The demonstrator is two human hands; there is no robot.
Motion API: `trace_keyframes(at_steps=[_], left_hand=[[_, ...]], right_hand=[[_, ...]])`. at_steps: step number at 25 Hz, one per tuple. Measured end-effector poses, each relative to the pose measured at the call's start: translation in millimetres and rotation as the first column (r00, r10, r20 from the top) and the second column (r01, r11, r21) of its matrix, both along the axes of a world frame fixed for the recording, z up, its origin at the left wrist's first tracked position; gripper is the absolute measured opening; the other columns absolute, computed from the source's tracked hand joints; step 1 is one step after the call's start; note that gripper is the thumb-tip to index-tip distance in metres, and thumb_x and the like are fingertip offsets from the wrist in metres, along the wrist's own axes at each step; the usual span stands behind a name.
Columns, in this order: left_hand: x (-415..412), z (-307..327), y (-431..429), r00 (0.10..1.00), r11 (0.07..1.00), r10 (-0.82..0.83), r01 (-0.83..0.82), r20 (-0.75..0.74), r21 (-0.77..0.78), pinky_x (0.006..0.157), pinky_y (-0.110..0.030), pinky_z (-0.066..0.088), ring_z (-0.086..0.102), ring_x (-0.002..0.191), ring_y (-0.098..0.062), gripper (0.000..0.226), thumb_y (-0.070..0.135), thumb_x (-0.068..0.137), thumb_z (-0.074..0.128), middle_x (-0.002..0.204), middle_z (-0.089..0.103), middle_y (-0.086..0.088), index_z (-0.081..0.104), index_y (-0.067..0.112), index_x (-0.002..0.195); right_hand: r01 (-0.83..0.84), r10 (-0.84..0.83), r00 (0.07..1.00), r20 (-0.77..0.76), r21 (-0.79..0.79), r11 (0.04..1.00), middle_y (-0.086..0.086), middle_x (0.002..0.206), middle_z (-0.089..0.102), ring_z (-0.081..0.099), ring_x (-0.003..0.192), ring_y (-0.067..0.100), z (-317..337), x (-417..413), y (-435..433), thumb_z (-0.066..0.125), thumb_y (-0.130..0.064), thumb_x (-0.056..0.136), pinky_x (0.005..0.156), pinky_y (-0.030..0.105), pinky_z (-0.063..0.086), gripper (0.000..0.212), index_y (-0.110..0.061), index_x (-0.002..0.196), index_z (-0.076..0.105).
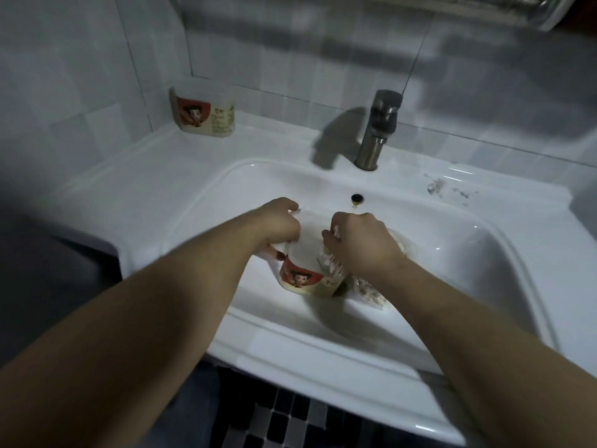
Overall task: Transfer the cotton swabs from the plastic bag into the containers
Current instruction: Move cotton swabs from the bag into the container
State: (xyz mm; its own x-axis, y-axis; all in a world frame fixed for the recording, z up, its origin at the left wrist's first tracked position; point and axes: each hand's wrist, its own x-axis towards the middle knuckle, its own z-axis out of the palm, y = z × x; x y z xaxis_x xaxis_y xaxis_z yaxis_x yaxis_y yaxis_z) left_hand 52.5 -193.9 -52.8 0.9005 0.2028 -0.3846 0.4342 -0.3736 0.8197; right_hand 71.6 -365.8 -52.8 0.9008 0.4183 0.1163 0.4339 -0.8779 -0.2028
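A translucent container (308, 273) with a red cartoon label is held over the white sink basin (452, 253). My left hand (279, 221) grips its left rim and lid. My right hand (358, 242) holds a bundle of cotton swabs (329, 261) at the container's open top, their pink tips showing. Under my right wrist a clear plastic bag (368, 291) with more swabs lies in the basin, partly hidden. A second container (206, 108) with the same label stands on the counter at the back left, by the wall.
A metal faucet (376, 130) rises behind the basin, above the overflow hole (357, 198). Dirt specks (436, 185) mark the counter at the right. Tiled walls close in at the left and back. A dark mosaic floor (290, 421) lies below the sink's front edge.
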Motion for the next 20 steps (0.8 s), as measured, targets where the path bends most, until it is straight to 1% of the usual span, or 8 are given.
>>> trace_keyframes(at_steps=[2,5,8,10,12,15,20], left_hand=[[1.1,-1.2,-0.2,1.000,1.000,0.006,-0.006,-0.006,-0.016,0.069,-0.044,0.065,0.057,0.117,-0.031,0.073,-0.004,0.088,0.062,0.143,0.047,-0.004,0.042,0.029,0.149],[2.6,-2.3,0.5,1.000,1.000,-0.001,0.001,-0.005,-0.022,0.067,-0.045,0.065,0.058,0.115,-0.033,0.073,-0.004,0.087,0.064,0.139,0.049,-0.005,0.042,0.029,0.149],[4.5,-3.9,1.5,1.000,1.000,-0.006,0.006,0.001,-0.024,0.068,-0.048,0.064,0.059,0.116,-0.034,0.074,-0.005,0.087,0.065,0.141,0.049,-0.005,0.043,0.029,0.149],[4.9,-5.1,1.3,1.000,0.999,-0.006,0.006,0.004,-0.046,0.069,-0.049,0.064,0.058,0.118,-0.034,0.074,-0.007,0.087,0.065,0.142,0.050,-0.006,0.043,0.029,0.149],[5.3,-6.2,1.7,1.000,0.998,-0.017,0.018,0.009,-0.061,0.069,-0.049,0.064,0.055,0.120,-0.034,0.075,-0.008,0.088,0.064,0.141,0.050,-0.007,0.043,0.029,0.149],[6.2,-6.1,2.0,0.999,0.997,-0.050,0.051,0.021,-0.053,0.070,-0.049,0.064,0.054,0.123,-0.036,0.075,-0.009,0.088,0.064,0.143,0.049,-0.009,0.042,0.027,0.150],[8.7,-8.3,3.5,0.997,0.997,-0.068,0.069,0.030,-0.038,0.070,-0.049,0.064,0.056,0.121,-0.036,0.076,-0.009,0.085,0.067,0.141,0.051,-0.009,0.045,0.028,0.148]], right_hand=[[0.009,-0.009,1.000,0.001,-0.037,0.999,0.017,0.096,0.061,0.061,0.093,0.041,-0.2,-2.1,2.3,0.051,-0.038,0.102,0.070,0.033,0.041,0.029,-0.012,0.108,0.062],[0.012,-0.012,1.000,0.011,-0.063,0.998,0.019,0.100,0.064,0.061,0.093,0.041,0.1,-5.2,6.1,0.048,-0.036,0.103,0.070,0.034,0.041,0.030,-0.010,0.109,0.061],[-0.009,0.008,1.000,-0.006,-0.123,0.992,0.017,0.102,0.065,0.053,0.083,0.035,2.8,-7.5,6.7,0.046,-0.036,0.103,0.069,0.033,0.041,0.030,-0.011,0.111,0.061],[0.005,-0.011,0.999,-0.035,-0.147,0.989,0.014,0.101,0.064,0.049,0.080,0.031,5.9,-7.9,5.6,0.047,-0.037,0.102,0.069,0.033,0.043,0.030,-0.013,0.109,0.063],[0.019,-0.029,0.998,-0.051,-0.176,0.984,0.012,0.102,0.065,0.050,0.081,0.029,6.9,-7.3,5.0,0.048,-0.037,0.101,0.071,0.034,0.045,0.029,-0.015,0.108,0.065],[0.026,-0.039,0.998,-0.048,-0.230,0.973,0.011,0.106,0.065,0.048,0.084,0.027,7.5,-6.0,6.2,0.048,-0.038,0.101,0.072,0.035,0.043,0.029,-0.016,0.111,0.064],[-0.013,0.003,1.000,-0.031,-0.355,0.935,0.010,0.109,0.064,0.049,0.085,0.028,5.9,-8.9,8.8,0.043,-0.042,0.103,0.073,0.036,0.041,0.034,-0.016,0.116,0.060]])
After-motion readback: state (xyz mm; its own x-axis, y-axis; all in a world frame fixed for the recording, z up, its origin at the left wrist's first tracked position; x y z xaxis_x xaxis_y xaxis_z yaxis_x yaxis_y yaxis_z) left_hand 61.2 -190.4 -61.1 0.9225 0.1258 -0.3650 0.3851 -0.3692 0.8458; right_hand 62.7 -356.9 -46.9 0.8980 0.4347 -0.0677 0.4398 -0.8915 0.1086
